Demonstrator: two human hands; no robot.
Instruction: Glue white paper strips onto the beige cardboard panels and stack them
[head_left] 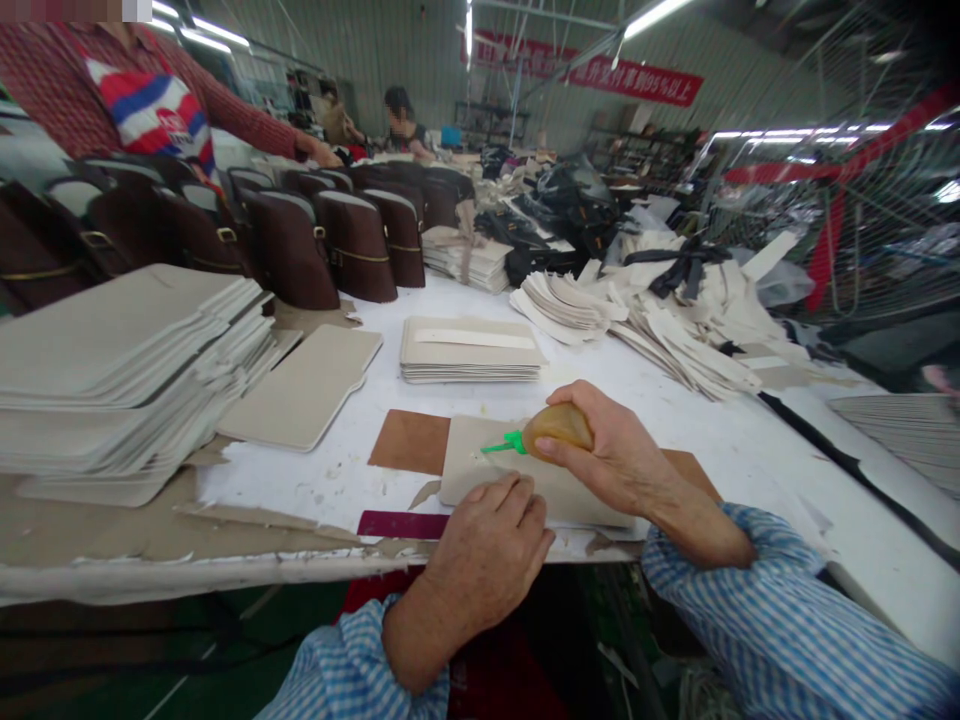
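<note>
Near the bench's (pixel 150 574) front edge the left hand (pixel 491 545) lies unclenched on a beige panel (pixel 574 496); the right hand (pixel 611 445) grips a bottle (pixel 559 428), green nozzle (pixel 508 442) at the panel's surface, likely dispensing glue; the next move calls for a steady squeeze; open room lies left of the brown patch (pixel 409 441), a panel stack (pixel 472 360) standing beyond the panel

A rounded amber squeeze bottle (pixel 556 428) lies tilted nearly on its side between the right thumb (pixel 564 452) and right fingers (pixel 577 393), its slim green nozzle (pixel 505 443) pointing leftward, away from them. Below the nozzle, a flat beige panel (pixel 574 497) with rounded left corners lies under the left fingers (pixel 516 492), small specks showing just beyond their tips.
</note>
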